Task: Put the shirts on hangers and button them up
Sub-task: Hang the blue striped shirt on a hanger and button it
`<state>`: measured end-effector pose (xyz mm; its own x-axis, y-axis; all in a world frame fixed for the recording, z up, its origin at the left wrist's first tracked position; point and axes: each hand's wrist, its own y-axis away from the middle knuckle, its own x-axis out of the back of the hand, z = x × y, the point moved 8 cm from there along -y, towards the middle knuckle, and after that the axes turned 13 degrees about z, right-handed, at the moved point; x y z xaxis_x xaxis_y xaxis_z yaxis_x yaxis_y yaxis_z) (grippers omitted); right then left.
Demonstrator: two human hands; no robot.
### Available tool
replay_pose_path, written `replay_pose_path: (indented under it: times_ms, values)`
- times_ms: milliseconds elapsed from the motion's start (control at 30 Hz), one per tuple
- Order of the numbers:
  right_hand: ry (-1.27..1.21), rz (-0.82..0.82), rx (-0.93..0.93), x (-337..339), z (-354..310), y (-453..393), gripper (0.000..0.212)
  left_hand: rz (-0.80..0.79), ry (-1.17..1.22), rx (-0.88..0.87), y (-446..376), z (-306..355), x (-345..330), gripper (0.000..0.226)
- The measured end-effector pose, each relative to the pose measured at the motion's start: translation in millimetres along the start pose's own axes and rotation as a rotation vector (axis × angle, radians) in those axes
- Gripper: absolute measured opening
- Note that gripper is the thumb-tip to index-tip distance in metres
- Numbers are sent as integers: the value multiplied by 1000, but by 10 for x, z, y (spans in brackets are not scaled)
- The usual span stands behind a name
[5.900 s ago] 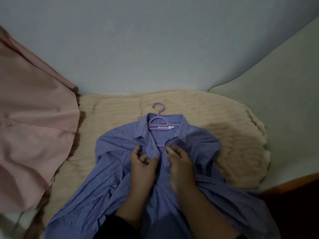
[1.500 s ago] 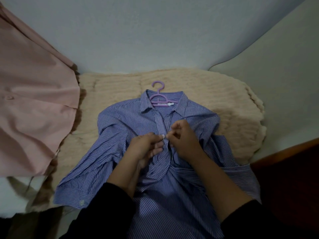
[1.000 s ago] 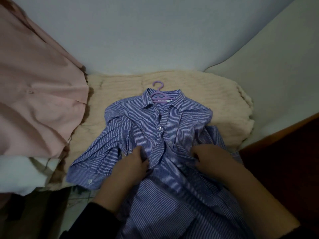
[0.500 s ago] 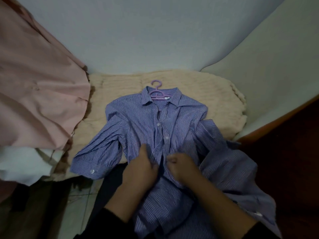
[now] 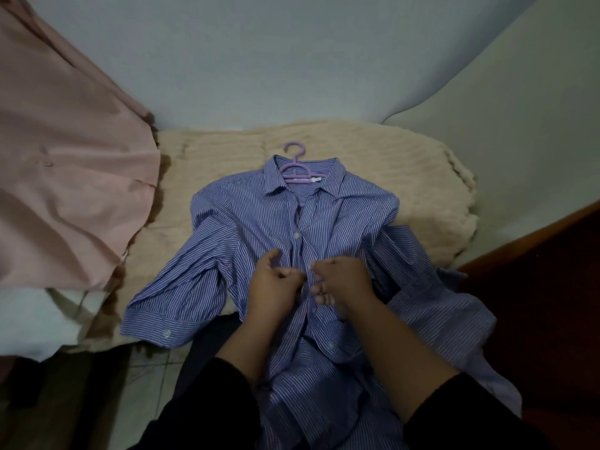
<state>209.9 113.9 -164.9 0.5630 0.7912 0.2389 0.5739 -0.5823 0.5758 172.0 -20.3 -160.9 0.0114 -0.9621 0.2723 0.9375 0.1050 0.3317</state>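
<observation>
Blue striped shirt on purple hanger, lying on cream blanket; left hand and right hand, each grip pinching the shirt's button placket.

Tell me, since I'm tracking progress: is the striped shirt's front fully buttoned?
Partly. One button below the collar looks fastened; both hands pinch the striped shirt placket lower down.

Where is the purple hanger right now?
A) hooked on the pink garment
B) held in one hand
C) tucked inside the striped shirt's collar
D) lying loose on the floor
C: the purple hanger sits inside the collar of the striped shirt, its hook poking out above.
</observation>
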Motion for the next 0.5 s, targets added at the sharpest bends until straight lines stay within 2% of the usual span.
replay_pose_path:
  times_ms: [67,167,300,500]
  values:
    - [-15,2,-19,2,7,-10,14,8,135,105,-7,-74,26,63]
    - [65,13,50,19,-25,-5,15,44,192,124,-9,-83,58,60]
    - [110,6,94,13,-64,2,17,56,102,26,4,-21,74,61]
    - [101,-46,31,-1,-95,15,19,51,8,-116,28,123,59,65]
